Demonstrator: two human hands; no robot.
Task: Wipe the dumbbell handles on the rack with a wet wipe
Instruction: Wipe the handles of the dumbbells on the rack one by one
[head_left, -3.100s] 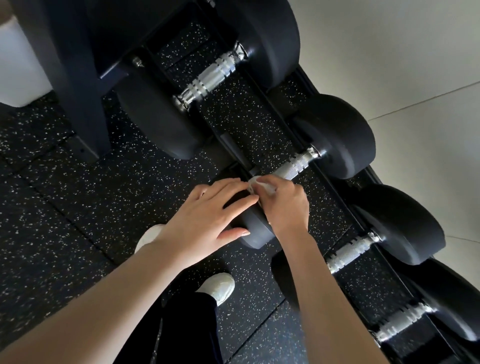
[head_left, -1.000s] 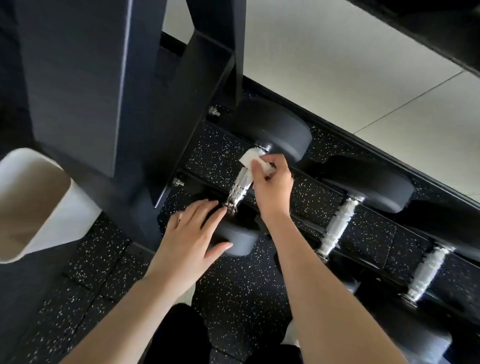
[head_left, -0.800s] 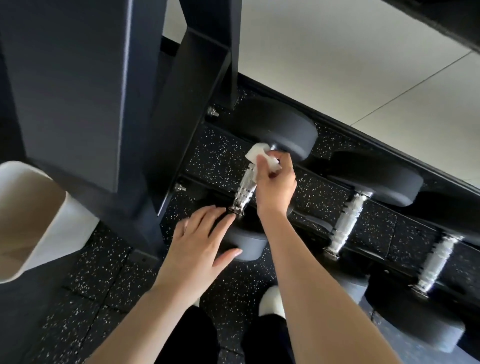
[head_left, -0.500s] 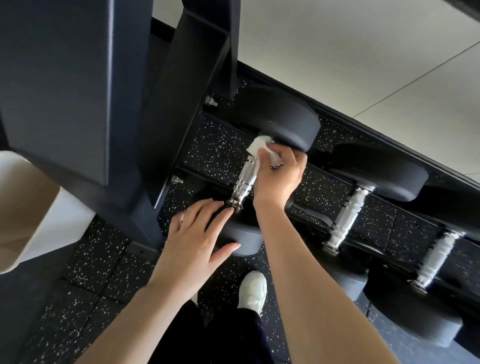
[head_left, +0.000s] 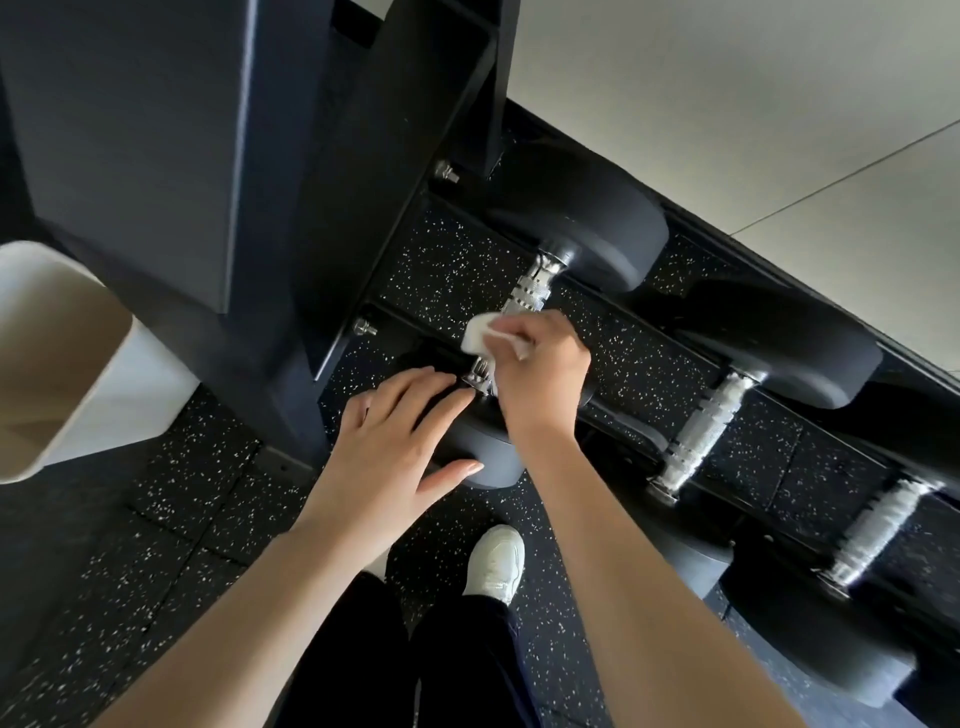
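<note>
On low rack, right hand (head_left: 540, 374) fingers pinch white wet wipe (head_left: 480, 332) round shiny ridged metal handle (head_left: 527, 293); left hand (head_left: 387, 452) fingers spread flat on black round dumbbell end (head_left: 480, 452). Thin wipe might snag, tear on ridges.

Three dumbbells (head_left: 696, 441) side by side on the rack (head_left: 613, 332), running rightward. Bin (head_left: 78, 364) on the floor (head_left: 171, 519) left of the rack upright (head_left: 156, 156). Wall (head_left: 727, 104) behind the rack. Shoe (head_left: 496, 564) before the leftmost dumbbell (head_left: 571, 244).
</note>
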